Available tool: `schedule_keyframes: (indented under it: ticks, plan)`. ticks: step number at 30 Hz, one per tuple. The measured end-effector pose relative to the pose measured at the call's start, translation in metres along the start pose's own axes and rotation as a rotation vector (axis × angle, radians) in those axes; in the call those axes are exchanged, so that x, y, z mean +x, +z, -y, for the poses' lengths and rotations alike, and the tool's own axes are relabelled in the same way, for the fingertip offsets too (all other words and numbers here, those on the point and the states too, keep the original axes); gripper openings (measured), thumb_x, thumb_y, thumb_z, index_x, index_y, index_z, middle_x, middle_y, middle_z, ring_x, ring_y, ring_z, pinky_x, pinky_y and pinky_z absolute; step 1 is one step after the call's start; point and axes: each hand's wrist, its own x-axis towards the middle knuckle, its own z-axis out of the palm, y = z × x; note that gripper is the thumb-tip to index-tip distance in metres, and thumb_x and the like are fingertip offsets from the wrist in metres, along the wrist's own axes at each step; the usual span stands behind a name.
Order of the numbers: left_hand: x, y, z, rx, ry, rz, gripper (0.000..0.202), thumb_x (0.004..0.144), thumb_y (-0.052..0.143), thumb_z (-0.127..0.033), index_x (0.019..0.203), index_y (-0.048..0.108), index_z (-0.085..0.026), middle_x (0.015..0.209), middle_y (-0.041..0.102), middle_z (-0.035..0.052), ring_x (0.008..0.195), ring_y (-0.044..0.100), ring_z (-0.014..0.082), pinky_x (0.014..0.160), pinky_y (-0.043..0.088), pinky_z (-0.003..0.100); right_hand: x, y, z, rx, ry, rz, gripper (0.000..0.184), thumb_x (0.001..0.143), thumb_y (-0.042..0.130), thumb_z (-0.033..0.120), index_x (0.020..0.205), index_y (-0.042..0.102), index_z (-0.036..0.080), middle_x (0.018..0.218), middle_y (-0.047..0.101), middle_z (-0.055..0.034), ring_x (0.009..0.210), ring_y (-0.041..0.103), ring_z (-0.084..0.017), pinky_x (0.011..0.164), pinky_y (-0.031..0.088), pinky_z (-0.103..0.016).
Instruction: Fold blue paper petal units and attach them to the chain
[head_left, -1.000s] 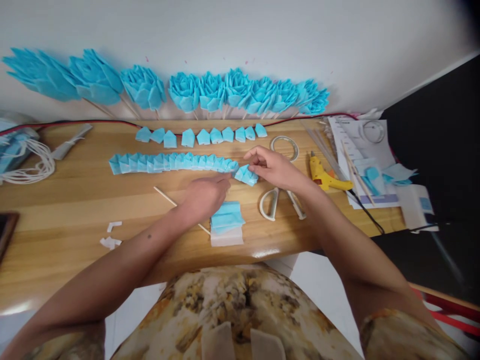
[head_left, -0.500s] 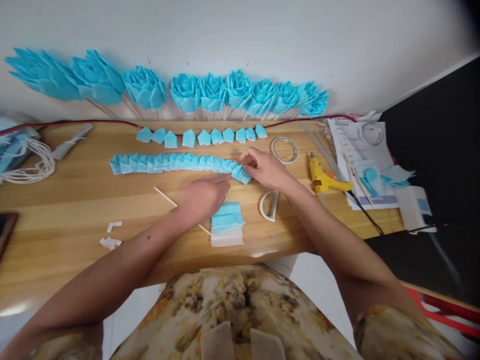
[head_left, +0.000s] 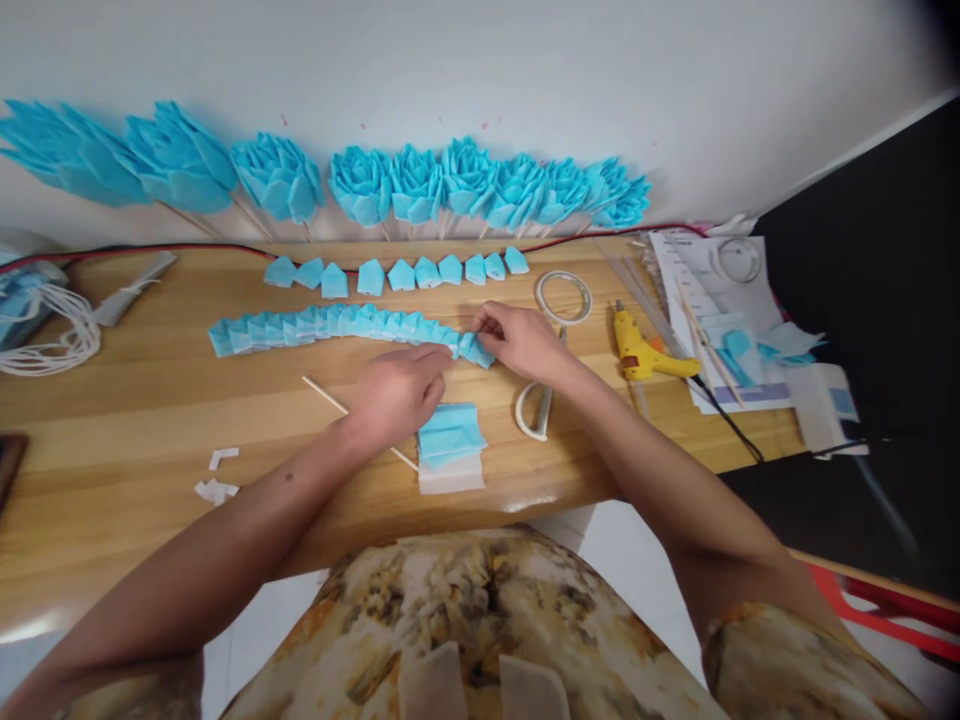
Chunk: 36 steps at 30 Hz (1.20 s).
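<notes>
- Right hand (head_left: 519, 342) is pinching a small, blue, folded fabric-like piece (head_left: 475, 351).
- Left hand (head_left: 401, 388), grip unclear, is touching a long, blue, pleated fabric-like strip (head_left: 339, 321).

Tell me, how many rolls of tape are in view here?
2. One roll lies on the table, just beyond the right hand; the other roll lies on the papers at the table's far right. More could be hidden there.

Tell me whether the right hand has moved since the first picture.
Yes: judged against the tape roll, the right hand has moved left.
</notes>
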Motion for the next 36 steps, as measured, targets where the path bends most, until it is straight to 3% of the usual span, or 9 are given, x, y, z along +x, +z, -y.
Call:
schedule_keyframes:
  ticks: [5, 11, 15, 20, 26, 31, 36]
  plan:
    - [0.001, -0.001, 0.0, -0.007, 0.004, -0.015, 0.036, 0.087, 0.042, -0.011, 0.103, 0.074, -0.019, 0.122, 0.075, 0.0068, 0.11, 0.073, 0.0235, 0.096, 0.059, 0.036, 0.001, -0.001, 0.0, 0.028, 0.003, -0.004, 0.017, 0.078, 0.058, 0.014, 0.091, 0.068, 0.02, 0.081, 0.072, -0.0019, 0.074, 0.063, -0.017, 0.065, 0.038, -0.027]
    - [0.0, -0.002, -0.002, 0.014, -0.021, 0.164, 0.031, 0.089, 0.043, -0.011, 0.086, 0.072, -0.02, 0.135, 0.069, 0.0057, 0.114, 0.071, 0.0233, 0.092, 0.06, 0.036, -0.003, -0.019, -0.012, 0.247, -0.021, 0.058, 0.014, 0.081, 0.057, 0.02, 0.091, 0.066, 0.018, 0.08, 0.07, -0.0009, 0.071, 0.061, -0.015, 0.067, 0.042, -0.026]
    - [-0.001, -0.003, -0.004, 0.01, -0.044, 0.182, 0.03, 0.09, 0.044, -0.013, 0.09, 0.073, -0.021, 0.135, 0.069, 0.0048, 0.114, 0.071, 0.0229, 0.093, 0.059, 0.036, -0.008, -0.028, -0.013, 0.307, -0.045, 0.138, 0.019, 0.084, 0.056, 0.029, 0.092, 0.068, 0.017, 0.077, 0.067, -0.0008, 0.066, 0.056, -0.014, 0.065, 0.042, -0.027]
    - [0.0, -0.004, -0.004, -0.012, -0.046, 0.184, 0.031, 0.09, 0.044, -0.013, 0.092, 0.074, -0.021, 0.135, 0.069, 0.0058, 0.113, 0.071, 0.0251, 0.093, 0.06, 0.038, -0.007, -0.022, -0.009, 0.319, -0.055, 0.203, 0.025, 0.089, 0.052, 0.031, 0.095, 0.071, 0.018, 0.082, 0.069, -0.0013, 0.067, 0.057, -0.014, 0.066, 0.043, -0.026]
    - [0.001, -0.006, -0.005, 0.054, -0.077, 0.247, 0.031, 0.092, 0.043, -0.015, 0.091, 0.074, -0.021, 0.142, 0.063, 0.005, 0.106, 0.074, 0.0283, 0.082, 0.06, 0.041, -0.004, -0.007, -0.01, 0.242, -0.062, 0.122, 0.024, 0.09, 0.051, 0.023, 0.098, 0.073, 0.017, 0.081, 0.07, -0.001, 0.065, 0.057, -0.013, 0.066, 0.041, -0.025]
    - [0.001, -0.007, -0.007, 0.09, -0.074, 0.249, 0.03, 0.092, 0.044, -0.015, 0.089, 0.073, -0.021, 0.141, 0.064, 0.0035, 0.098, 0.075, 0.0275, 0.074, 0.059, 0.038, -0.004, 0.0, -0.009, 0.212, -0.079, 0.048, 0.023, 0.091, 0.051, 0.018, 0.099, 0.074, 0.019, 0.098, 0.075, -0.0041, 0.08, 0.064, -0.016, 0.077, 0.045, -0.028]
    - [0.002, -0.008, -0.007, 0.084, -0.082, 0.276, 0.03, 0.092, 0.043, -0.014, 0.09, 0.073, -0.02, 0.144, 0.061, 0.003, 0.101, 0.075, 0.0277, 0.077, 0.059, 0.038, -0.007, 0.002, -0.004, 0.086, -0.087, 0.023, 0.026, 0.094, 0.05, 0.016, 0.102, 0.075, 0.018, 0.106, 0.075, -0.0078, 0.096, 0.067, -0.021, 0.088, 0.046, -0.032]
